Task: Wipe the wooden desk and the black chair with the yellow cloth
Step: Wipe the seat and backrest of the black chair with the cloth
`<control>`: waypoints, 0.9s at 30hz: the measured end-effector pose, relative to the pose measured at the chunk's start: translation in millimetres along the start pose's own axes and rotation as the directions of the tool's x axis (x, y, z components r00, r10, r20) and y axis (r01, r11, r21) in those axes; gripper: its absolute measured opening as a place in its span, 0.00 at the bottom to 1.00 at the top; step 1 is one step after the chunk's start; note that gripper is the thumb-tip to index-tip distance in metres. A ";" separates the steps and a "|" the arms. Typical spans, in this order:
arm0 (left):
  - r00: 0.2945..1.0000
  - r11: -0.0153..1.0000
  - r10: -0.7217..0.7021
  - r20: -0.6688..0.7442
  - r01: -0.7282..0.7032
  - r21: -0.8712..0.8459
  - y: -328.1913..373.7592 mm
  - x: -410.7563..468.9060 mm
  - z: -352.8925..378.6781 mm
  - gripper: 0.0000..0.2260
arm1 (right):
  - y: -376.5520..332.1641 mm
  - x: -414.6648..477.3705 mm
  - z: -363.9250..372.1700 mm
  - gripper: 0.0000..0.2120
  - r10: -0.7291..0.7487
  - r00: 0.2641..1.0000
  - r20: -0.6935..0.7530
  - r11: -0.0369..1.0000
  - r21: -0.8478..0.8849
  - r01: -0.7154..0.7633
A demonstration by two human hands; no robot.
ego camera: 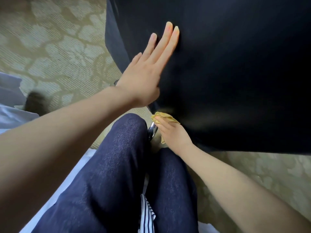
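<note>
My left hand [143, 76] lies flat against the black chair [227, 73], fingers [168, 39] stretched out straight and spread a little, holding nothing, just pressing on the dark surface. Lower down, my right hand [173, 133] is closed around the yellow cloth [164, 116], which is bunched up under my fingertips and pressed against the chair's lower edge; a bit of it also hangs out below my palm. The chair fills most of the upper right of what I see, a broad dark panel. Just beside the cloth, a shiny chrome part [152, 130] of the chair's frame sticks out, squeezed between my knee and the chair. My legs in dark blue jeans [109, 174] come up close to the chair, with the left knee nearly touching the metal. A striped piece of fabric [147, 212] sits between my thighs. Under everything is a beige carpet [58, 47] with a pale flower pattern. At the far left there is white fabric [10, 105] and a blurred dark shape [34, 101] I cannot make out.
</note>
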State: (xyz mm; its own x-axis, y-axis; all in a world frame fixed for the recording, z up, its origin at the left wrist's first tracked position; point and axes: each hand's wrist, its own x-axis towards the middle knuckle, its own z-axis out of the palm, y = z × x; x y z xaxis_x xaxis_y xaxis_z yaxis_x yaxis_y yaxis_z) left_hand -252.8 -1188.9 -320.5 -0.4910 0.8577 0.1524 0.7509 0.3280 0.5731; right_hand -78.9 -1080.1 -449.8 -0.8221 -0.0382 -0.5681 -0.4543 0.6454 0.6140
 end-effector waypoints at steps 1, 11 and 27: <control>1.000 1.000 -0.005 -0.003 0.005 0.004 0.7 0.3 0.2 0.49 | -3.5 -14.7 3.3 0.29 -0.013 1.000 0.012 1.000 -0.020 0.013; 0.999 0.994 0.017 0.031 -0.020 0.107 -2.9 -2.0 -6.2 0.50 | 9.1 -132.1 39.4 0.34 0.048 0.988 -0.145 0.973 0.231 -0.013; 0.882 0.939 -0.321 0.346 0.249 0.238 -51.9 -43.2 42.3 0.41 | 101.0 -112.2 -54.7 0.23 0.314 0.871 -0.378 0.944 0.224 -0.243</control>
State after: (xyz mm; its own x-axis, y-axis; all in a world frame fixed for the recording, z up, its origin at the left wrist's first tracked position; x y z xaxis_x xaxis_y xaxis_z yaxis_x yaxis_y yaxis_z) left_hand -251.9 -1226.2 -390.9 -0.5214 0.7878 -0.3279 0.6879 0.6154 0.3847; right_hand -51.2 -1052.4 -294.1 -0.9884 -0.1185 -0.0950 -0.1518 0.7893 0.5950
